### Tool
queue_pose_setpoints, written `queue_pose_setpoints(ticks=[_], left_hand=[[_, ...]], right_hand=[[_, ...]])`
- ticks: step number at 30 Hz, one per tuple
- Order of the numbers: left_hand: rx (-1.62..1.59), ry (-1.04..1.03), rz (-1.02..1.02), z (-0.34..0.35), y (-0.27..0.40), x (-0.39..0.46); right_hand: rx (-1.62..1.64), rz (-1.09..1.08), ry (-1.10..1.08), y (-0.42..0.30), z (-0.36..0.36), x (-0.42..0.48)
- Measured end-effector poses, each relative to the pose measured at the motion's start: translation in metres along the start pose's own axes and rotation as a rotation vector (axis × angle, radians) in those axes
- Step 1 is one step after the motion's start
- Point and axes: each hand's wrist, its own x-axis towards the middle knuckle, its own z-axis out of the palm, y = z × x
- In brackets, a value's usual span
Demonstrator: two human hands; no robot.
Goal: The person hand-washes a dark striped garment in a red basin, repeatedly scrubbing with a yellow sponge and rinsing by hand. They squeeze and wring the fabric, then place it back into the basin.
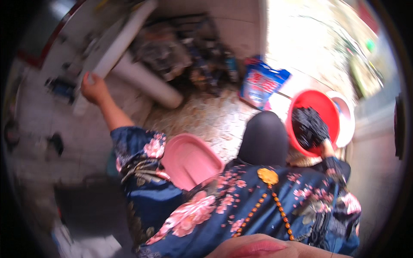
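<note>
My left hand (93,89) is stretched out to the left and touches the edge of a white slab-like fixture (124,40). The picture is blurred there, and how far its fingers close on the edge is unclear. On the right stands a red plastic bucket (330,117) with a black, shiny, crumpled material (306,121) inside. My right hand (325,146) reaches over its near rim into it. Only the wrist shows plainly; the black material hides the fingers. Whether that material is wet cloth or plastic cannot be told.
A pink plastic basin (190,159) is on the floor by my left arm. A blue printed detergent bag (263,84) stands ahead, and a white basin (347,124) is behind the bucket. A white column (148,79) and a cluttered rack (200,48) lie further off.
</note>
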Motion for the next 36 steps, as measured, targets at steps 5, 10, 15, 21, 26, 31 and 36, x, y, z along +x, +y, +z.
queue_pose_setpoints(ticks=[5, 10, 15, 21, 26, 31, 36], left_hand=[[-0.460, -0.515, 0.342, 0.057, 0.124, -0.115], [-1.076, -1.382, 0.326, 0.026, 0.308, -0.271], [-1.002, -1.791, 0.547, -0.038, 0.398, -0.345], [-1.021, -1.818, 0.820, -0.053, 0.402, -0.419], [-0.832, -1.885, 0.741, -0.072, 0.378, -0.424], [-1.103, -1.712, 0.713, -0.092, 0.371, -0.445], [-0.466, -1.953, 0.986, -0.109, 0.355, -0.480]], right_hand=[[-0.038, -0.022, -0.044, -0.015, 0.012, 0.034], [-0.093, 0.100, -0.043, 0.000, 0.019, 0.058], [-0.187, 0.178, -0.136, -0.004, 0.036, 0.083], [-0.291, 0.132, -0.336, -0.019, 0.059, 0.110], [-0.384, 0.118, -0.444, -0.025, 0.063, 0.105], [-0.435, 0.090, -0.491, -0.029, 0.067, 0.088], [-0.530, 0.117, -0.353, -0.060, 0.026, 0.068]])
